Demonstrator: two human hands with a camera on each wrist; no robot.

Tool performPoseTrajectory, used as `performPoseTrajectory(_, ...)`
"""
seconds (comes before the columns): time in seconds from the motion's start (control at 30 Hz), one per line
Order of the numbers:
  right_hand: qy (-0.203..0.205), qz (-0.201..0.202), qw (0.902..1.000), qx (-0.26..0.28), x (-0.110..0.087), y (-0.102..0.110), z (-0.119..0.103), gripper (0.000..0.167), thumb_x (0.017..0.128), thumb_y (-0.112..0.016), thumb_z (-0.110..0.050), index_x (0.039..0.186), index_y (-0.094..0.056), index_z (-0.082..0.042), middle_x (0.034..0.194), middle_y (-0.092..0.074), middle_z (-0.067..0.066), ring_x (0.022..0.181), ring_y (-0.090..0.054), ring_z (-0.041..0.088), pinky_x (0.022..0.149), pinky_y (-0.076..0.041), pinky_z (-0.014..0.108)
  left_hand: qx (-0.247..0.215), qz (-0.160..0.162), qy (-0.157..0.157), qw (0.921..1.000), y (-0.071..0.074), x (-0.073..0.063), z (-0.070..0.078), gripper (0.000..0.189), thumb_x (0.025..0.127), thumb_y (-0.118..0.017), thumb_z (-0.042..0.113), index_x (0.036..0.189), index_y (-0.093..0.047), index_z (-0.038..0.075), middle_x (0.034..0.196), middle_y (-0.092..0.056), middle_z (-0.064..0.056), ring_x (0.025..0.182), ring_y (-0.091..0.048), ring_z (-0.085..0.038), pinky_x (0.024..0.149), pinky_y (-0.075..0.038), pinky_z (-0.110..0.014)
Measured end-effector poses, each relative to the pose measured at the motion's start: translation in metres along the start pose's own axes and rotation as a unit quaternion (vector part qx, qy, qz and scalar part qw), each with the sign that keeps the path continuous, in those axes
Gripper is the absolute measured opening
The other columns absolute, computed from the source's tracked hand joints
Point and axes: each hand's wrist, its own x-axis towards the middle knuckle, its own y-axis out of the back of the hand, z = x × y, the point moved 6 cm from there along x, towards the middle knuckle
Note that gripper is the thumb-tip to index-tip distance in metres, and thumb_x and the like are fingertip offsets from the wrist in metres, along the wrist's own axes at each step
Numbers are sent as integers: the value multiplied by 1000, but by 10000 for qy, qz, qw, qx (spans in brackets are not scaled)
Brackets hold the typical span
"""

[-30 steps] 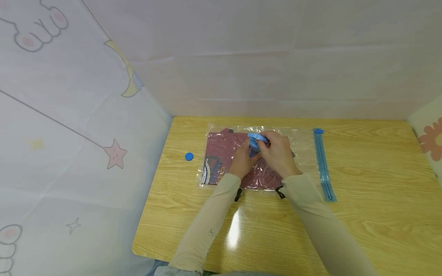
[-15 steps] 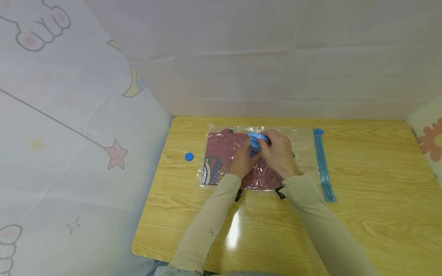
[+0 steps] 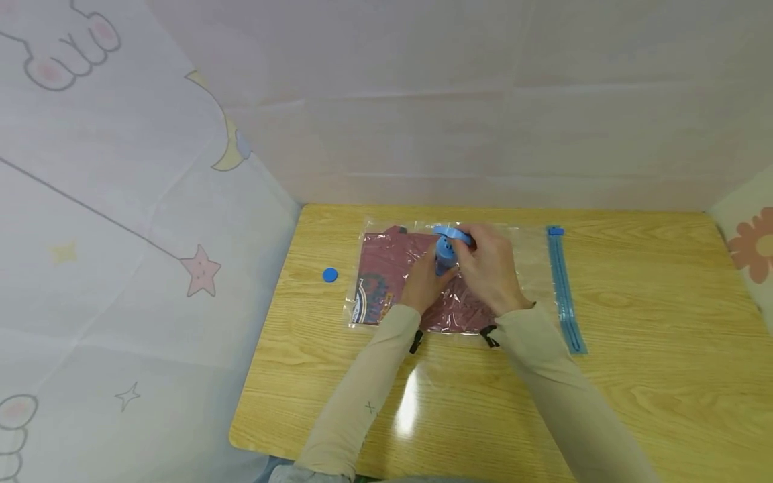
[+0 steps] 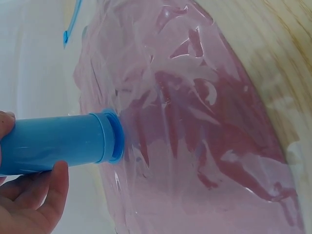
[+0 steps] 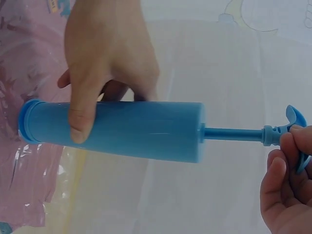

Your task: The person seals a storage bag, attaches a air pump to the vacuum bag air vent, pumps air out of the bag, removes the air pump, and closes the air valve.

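Note:
A blue hand pump (image 3: 445,252) stands on a clear plastic vacuum bag (image 3: 531,261) with a dark red garment (image 3: 386,251) inside. Its lower end meets the bag in both wrist views. My left hand (image 3: 423,282) grips the barrel, fingers and thumb around it in the right wrist view. Above it, my right hand (image 3: 488,268) holds the pump's curved handle (image 5: 295,117). A length of the thin rod (image 5: 234,134) shows between barrel and handle. The bag's plastic looks wrinkled and glossy.
A small round blue cap (image 3: 329,275) lies on the wooden table (image 3: 290,376) left of the bag. Along the bag's right end runs a blue zip strip (image 3: 563,288) with a slider (image 3: 555,231) at its far end. Printed cloth walls (image 3: 392,134) stand behind and at the sides.
My right hand has drawn the pump handle slightly up and away from the barrel, so more of the barrel's top shows. The left hand stays around the barrel.

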Motion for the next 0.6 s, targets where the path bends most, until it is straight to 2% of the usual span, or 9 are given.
performPoseTrajectory(0.13, 293, 262, 9992, 69, 2, 6, -8, 13, 89, -61, 0, 98, -67, 9, 88, -68, 21, 72, -63, 26, 64, -50, 33, -4, 35, -31, 10000, -1, 0, -2, 63, 92, -63, 38, 143, -37, 13, 128, -63, -12, 116, -62, -26, 96, -53, -40)
performPoseTrajectory(0.37, 579, 707, 9953, 307, 4, 18, -22, 10, 86, -64, 4, 94, -68, 9, 85, -69, 21, 68, -61, 24, 64, -40, 12, -32, 93, -78, 9999, -3, 1, -3, 63, 92, -64, 38, 143, -38, 10, 124, -64, -14, 114, -63, -26, 95, -53, -40)
performPoseTrajectory(0.6, 796, 1022, 9908, 397, 6, 26, -33, 9, 85, -64, 5, 92, -68, 10, 84, -69, 21, 68, -61, 23, 64, -40, 12, 3, 112, 26, 9999, -2, 1, -3, 60, 92, -66, 33, 141, -39, 10, 120, -66, -14, 110, -65, -27, 92, -54, -41)
